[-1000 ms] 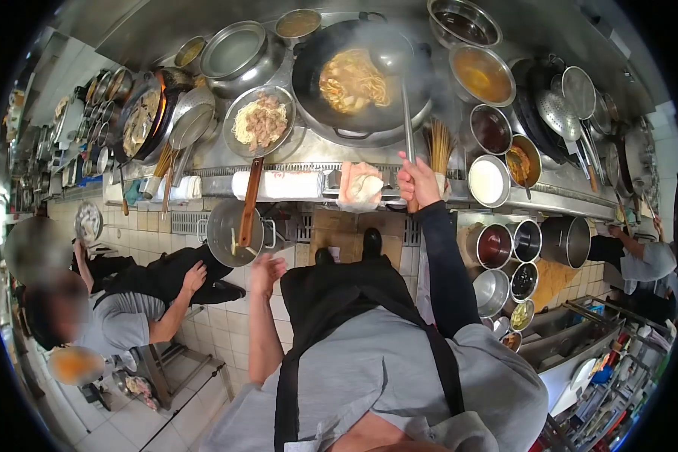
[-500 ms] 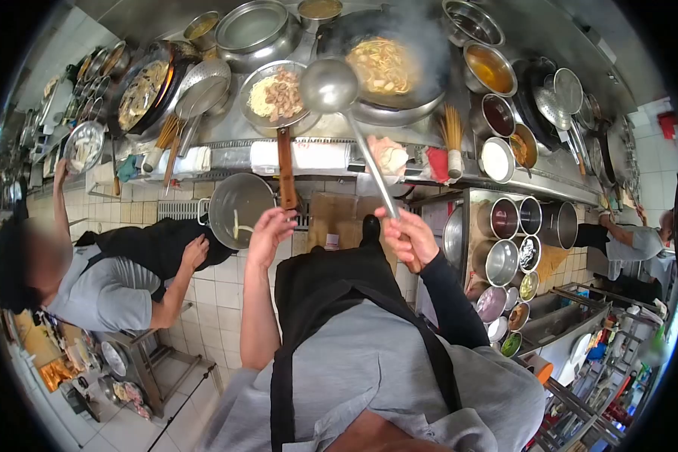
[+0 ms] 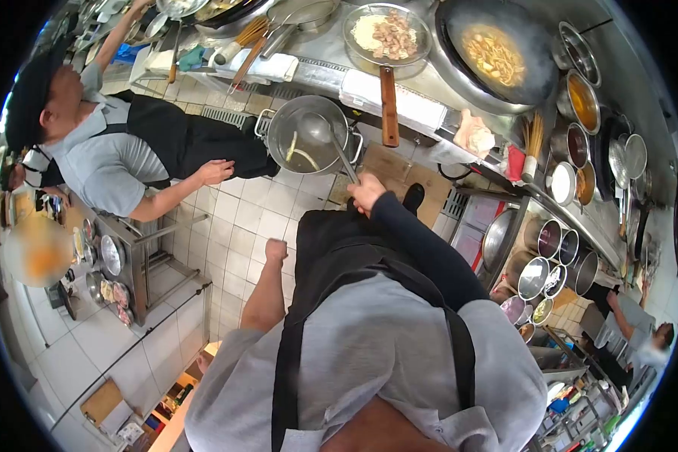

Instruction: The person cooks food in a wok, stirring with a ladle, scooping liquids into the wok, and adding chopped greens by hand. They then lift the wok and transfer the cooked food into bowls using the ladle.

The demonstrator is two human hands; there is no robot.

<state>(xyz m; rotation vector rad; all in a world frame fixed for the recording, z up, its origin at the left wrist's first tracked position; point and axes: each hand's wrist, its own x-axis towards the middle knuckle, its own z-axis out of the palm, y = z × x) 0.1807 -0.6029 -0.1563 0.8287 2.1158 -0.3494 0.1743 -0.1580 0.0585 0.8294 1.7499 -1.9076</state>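
Note:
My right hand (image 3: pixel 366 192) is wrapped round the handle of a metal ladle (image 3: pixel 344 160). The ladle's bowl sits inside a large two-handled pot (image 3: pixel 275 154) standing low in front of the counter, beside pale curved strips (image 3: pixel 302 157) on the pot's inside. My left hand (image 3: pixel 276 250) hangs low at my side, curled into a fist with nothing visible in it. Ahead on the counter, a wooden-handled strainer (image 3: pixel 388 90) holds noodles and meat pieces (image 3: pixel 394 35). To its right, a steaming wok (image 3: pixel 459 68) contains noodles in sauce (image 3: pixel 494 56).
A co-worker (image 3: pixel 105 151) in a black apron stands at my left, one arm reaching to the counter. Bamboo brushes (image 3: pixel 533 139) and a crumpled cloth (image 3: pixel 474 135) lie along the counter edge. Several sauce bowls (image 3: pixel 580 102) stand at right, with containers (image 3: pixel 535 275) below. Another person (image 3: pixel 633 331) is far right.
The view has turned left. My right hand has lowered the ladle from over the counter into the pot. My left hand, open near the strainer handle before, has dropped back and closed.

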